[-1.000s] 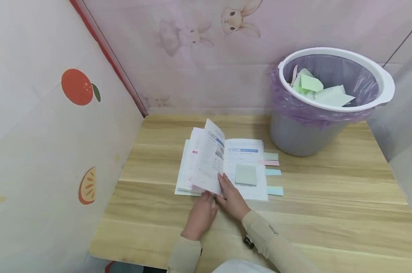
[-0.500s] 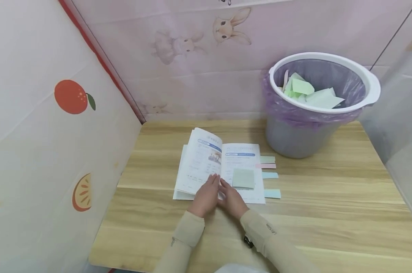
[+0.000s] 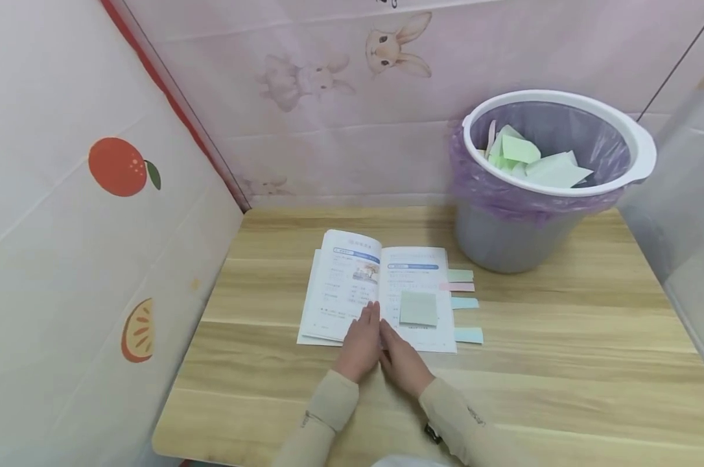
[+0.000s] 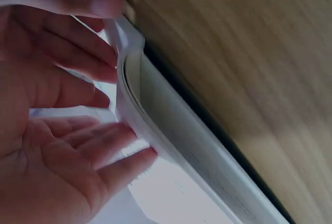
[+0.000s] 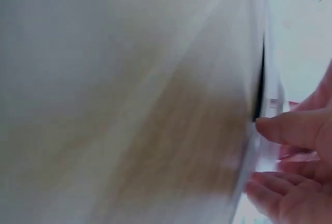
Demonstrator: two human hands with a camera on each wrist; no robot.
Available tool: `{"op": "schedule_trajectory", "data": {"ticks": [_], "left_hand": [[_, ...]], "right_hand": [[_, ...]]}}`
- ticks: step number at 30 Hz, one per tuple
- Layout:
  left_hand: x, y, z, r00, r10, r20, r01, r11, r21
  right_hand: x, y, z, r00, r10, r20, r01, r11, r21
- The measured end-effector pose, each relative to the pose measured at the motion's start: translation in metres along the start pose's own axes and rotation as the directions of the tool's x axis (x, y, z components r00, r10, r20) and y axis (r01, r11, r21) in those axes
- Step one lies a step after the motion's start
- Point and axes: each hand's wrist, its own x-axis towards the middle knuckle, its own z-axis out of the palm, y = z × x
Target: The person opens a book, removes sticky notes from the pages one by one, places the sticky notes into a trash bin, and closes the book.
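Observation:
An open printed book (image 3: 340,292) lies flat on the wooden table, with a pale green sticky note (image 3: 419,308) on its right page. Along the crease, my left hand (image 3: 360,347) rests its straight fingers on the lower left page. Beside it, palm facing inward, my right hand (image 3: 403,363) stands at the bottom of the spine and its fingers reach the right page. The left wrist view shows the left hand's fingertips (image 4: 150,152) on the curved page near the book's lower edge. In the right wrist view the right thumb (image 5: 275,128) touches that edge.
Paper tabs in green, pink (image 3: 461,287) and blue (image 3: 469,335) stick out from the book's right side. At the back right stands a grey bin (image 3: 498,237) with a purple liner and paper scraps (image 3: 521,149) inside. Printed cloth walls border the table (image 3: 258,389).
A raised page has swung over to the left and now lies flat. The left hand has moved from below the book up onto the left page by the crease; the right hand stays close by.

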Motion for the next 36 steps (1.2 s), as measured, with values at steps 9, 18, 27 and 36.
{"op": "schedule_trajectory", "data": {"ticks": [9,18,27,36], "left_hand": [[-0.01,0.006,0.027,0.986,0.042,-0.163,0.012,0.949,0.314],[-0.011,0.013,0.023,0.99,-0.013,-0.143,0.057,0.951,0.305],[-0.01,0.014,0.023,0.991,-0.032,-0.128,0.069,0.953,0.296],[-0.008,0.013,0.023,0.991,-0.04,-0.129,0.074,0.959,0.272]], "right_hand": [[-0.024,0.007,-0.028,1.0,-0.013,0.014,0.012,0.996,0.089],[0.002,0.037,-0.069,0.987,-0.104,-0.126,0.069,0.964,-0.257],[0.032,0.047,-0.068,0.936,-0.344,0.076,0.337,0.807,-0.485],[0.038,0.039,-0.071,0.941,-0.336,-0.029,0.251,0.754,-0.608]]}}
